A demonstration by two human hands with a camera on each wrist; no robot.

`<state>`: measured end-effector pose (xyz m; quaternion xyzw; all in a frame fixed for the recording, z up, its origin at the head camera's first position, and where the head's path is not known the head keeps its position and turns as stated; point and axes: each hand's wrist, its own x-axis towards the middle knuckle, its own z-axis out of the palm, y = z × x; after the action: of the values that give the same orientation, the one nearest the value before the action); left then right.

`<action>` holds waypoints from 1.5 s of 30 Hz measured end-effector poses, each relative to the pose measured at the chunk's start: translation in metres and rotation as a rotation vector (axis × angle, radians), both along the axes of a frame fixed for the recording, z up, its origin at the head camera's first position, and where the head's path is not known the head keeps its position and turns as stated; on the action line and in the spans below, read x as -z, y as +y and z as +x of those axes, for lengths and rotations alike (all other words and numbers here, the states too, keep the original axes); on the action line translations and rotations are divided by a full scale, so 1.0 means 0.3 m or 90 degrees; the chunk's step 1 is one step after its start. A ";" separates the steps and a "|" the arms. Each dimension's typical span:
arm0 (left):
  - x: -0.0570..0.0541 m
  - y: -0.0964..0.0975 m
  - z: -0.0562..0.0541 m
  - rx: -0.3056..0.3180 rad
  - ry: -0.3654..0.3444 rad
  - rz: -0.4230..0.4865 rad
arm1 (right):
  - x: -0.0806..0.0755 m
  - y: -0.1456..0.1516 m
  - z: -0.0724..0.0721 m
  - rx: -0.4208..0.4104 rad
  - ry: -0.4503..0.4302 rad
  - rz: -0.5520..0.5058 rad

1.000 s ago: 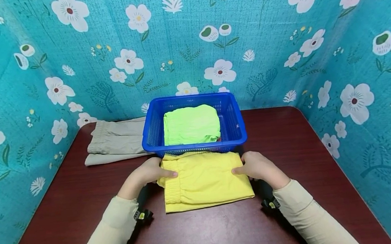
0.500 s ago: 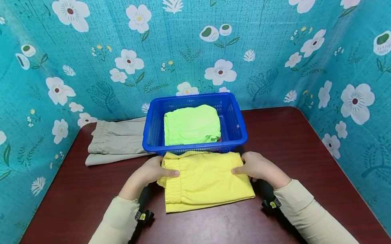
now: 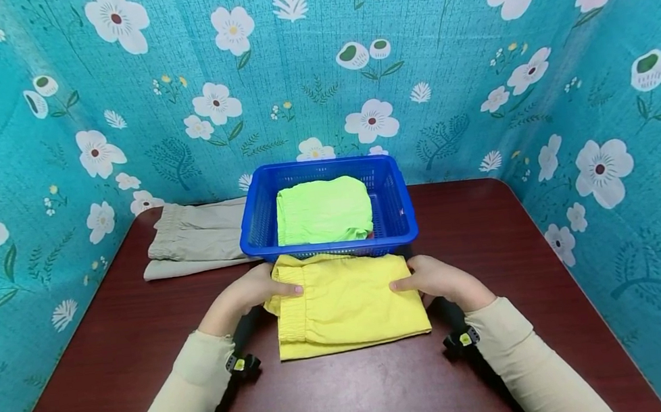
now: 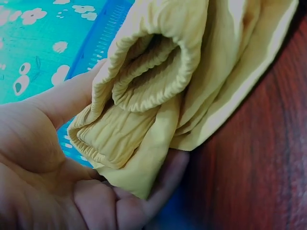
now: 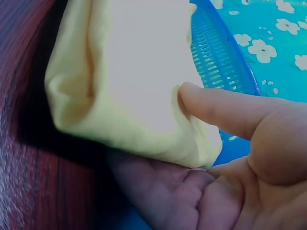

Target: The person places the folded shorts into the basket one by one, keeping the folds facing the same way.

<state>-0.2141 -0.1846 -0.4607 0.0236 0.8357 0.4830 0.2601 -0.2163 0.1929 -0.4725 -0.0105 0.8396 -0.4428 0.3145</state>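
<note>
Folded yellow elastic-waist pants lie in front of the blue basket, waistband to the left. My left hand grips the waistband end, thumb on top. In the left wrist view its fingers pass beneath the gathered waistband, which bulges into a loop. My right hand pinches the opposite folded end. The right wrist view shows the thumb pressing the top of the yellow fabric and the other fingers curled underneath. Inside the blue basket sits a folded lime-green garment with a gathered waistband.
Grey elastic-waist pants lie at the back left, reaching to the basket's side. The dark red-brown table backs onto a teal flowered cloth, which also hangs along both sides.
Both hands keep their hold on the yellow pants. The waistband's far corner has risen slightly near the left hand, and the right wrist has turned a little.
</note>
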 end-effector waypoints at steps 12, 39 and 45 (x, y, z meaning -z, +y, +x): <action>0.014 -0.017 -0.014 0.007 -0.087 0.054 | 0.030 0.021 -0.032 0.021 -0.088 -0.135; -0.041 -0.048 -0.006 0.068 -0.167 0.070 | -0.011 0.046 -0.023 -0.045 -0.098 -0.162; -0.053 -0.061 -0.007 0.094 -0.170 0.054 | -0.036 0.049 -0.015 -0.057 -0.084 -0.169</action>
<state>-0.2162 -0.2028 -0.4448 0.0317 0.7684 0.4966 0.4023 -0.2207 0.2076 -0.4616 -0.0602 0.7498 -0.5351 0.3846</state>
